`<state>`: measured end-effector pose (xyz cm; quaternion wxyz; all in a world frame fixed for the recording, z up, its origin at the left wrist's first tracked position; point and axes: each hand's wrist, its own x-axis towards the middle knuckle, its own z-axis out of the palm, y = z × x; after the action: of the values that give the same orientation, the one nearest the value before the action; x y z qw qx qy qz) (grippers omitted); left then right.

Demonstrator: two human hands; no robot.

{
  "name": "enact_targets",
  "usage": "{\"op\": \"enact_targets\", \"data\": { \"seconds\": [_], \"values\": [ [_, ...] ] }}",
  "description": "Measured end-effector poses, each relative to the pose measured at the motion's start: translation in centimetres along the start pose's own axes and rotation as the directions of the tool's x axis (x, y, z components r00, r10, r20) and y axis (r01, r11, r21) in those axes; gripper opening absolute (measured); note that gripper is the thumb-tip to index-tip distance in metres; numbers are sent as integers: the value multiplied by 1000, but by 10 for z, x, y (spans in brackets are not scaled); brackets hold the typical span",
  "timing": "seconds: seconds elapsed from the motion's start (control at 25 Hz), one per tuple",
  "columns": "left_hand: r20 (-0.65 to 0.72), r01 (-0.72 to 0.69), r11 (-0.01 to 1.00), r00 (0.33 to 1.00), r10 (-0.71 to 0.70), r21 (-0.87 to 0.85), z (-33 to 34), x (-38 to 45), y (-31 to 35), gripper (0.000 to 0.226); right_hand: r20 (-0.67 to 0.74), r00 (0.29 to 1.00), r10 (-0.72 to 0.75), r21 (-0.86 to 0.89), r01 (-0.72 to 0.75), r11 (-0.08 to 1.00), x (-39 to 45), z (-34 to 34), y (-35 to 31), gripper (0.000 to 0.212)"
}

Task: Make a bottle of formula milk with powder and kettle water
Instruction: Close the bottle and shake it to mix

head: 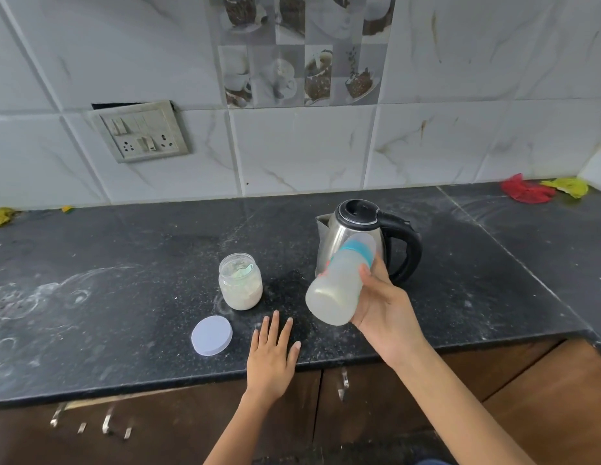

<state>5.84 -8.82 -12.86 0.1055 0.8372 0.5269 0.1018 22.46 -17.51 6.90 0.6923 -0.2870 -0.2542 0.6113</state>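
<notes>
My right hand (379,303) grips the capped, cloudy bottle (339,283), tilted before the kettle (356,236); left hand (273,350) lies flat. Mixing seems nearly finished.

We find open tabletop (91,297) along the whole left half, up to the back edge. Near the middle, the open jar (240,281) and its lid (211,335) by the front edge leave a narrow lane between them. The kettle (366,239) blocks the centre-right, its handle facing the right edge. Past it, bare surface runs to the cloths (544,189) in the back right corner.
</notes>
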Motion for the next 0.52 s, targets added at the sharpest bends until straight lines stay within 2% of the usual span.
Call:
{"op": "enact_targets", "data": {
  "seconds": [0.2,0.36,0.52],
  "values": [
    [-31,-29,1000,999,29,10,4,1,-2,65,43,998,45,137,-50,989,-8,8,-7,96],
    [-65,-54,998,996,54,14,6,1,-2,70,7,997,73,134,-73,988,-11,10,-9,99],
    [-73,-53,999,996,53,12,5,0,-1,71,33,998,52,109,-55,992,-11,7,-13,96]
  ]
}}
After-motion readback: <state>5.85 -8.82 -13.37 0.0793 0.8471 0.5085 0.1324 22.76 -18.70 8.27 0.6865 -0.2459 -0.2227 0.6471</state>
